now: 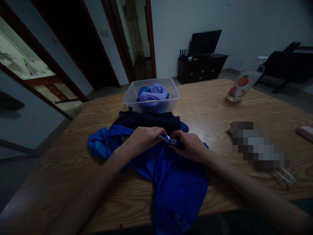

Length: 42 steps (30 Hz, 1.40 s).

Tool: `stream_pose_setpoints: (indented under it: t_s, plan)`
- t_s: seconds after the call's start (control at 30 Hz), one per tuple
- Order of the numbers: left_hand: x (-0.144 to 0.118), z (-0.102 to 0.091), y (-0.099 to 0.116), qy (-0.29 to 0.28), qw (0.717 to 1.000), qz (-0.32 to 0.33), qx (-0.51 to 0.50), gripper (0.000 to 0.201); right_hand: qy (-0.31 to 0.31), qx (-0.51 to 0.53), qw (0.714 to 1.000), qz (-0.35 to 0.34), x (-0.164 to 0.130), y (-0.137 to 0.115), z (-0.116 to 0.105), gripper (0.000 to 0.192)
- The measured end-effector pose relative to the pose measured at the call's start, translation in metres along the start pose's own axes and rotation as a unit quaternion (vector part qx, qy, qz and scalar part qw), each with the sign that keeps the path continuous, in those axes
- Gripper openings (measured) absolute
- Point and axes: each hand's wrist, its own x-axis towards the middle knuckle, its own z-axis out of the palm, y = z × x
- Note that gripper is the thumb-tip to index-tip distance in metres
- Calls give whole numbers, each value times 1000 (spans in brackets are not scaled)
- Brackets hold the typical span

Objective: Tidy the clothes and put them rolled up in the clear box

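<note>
A bright blue garment [174,182] lies spread over the wooden table [61,163] and hangs past its near edge. My left hand [143,138] and my right hand [189,145] meet at its upper edge, both pinching a white-and-blue trimmed part of the fabric. A dark navy garment [149,120] lies just behind my hands. Beyond it stands a clear plastic bin [132,94] holding crumpled purple and blue clothes [153,93].
A bottle with a fruit label [244,83] stands at the table's far right. A white object [305,132] and a thin cable [285,174] lie at the right edge. A dark cabinet [201,67] with a screen stands by the far wall; doorways open to the left.
</note>
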Motion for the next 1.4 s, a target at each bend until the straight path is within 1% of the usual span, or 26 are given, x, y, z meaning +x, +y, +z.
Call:
stream_pose_setpoints:
  t_s: [0.1,0.27,0.4,0.53,0.63,0.77,0.93,1.03,1.17,1.27,1.4]
  plan:
    - [1,1,2,-9,1000,3,16,17,4,41,999,-1,1,-4,3,34]
    - [0,0,5,-6,1000,-2,7,15,20,38,999,-15,0,0,5,20]
    - [-2,-2,6,-13,1000,-17,-23,23,26,1,999,-35,-2,3,4,10]
    - [-4,-5,5,-31,997,-29,-69,32,21,-57,994,-90,-2,2,1,7]
    - [-5,-7,4,-48,996,-30,-73,32,11,-101,988,-118,-1,1,-1,6]
    - [-5,-9,3,-56,995,-14,-87,24,8,-128,982,-137,-1,-1,-3,4]
    - [-4,-6,3,-27,996,-12,-86,15,11,-74,992,-97,-1,-3,0,4]
    - [-3,-3,2,-16,997,-7,-72,13,17,2,998,-61,1,-5,0,8]
    - [-3,-2,2,-6,999,1,-50,13,18,105,994,1,4,-10,-1,11]
    - [-3,-2,4,-7,1000,4,-25,11,16,142,989,37,5,-11,-1,13]
    - [-3,-3,6,-7,1000,-10,-4,12,7,155,987,43,6,-11,1,18]
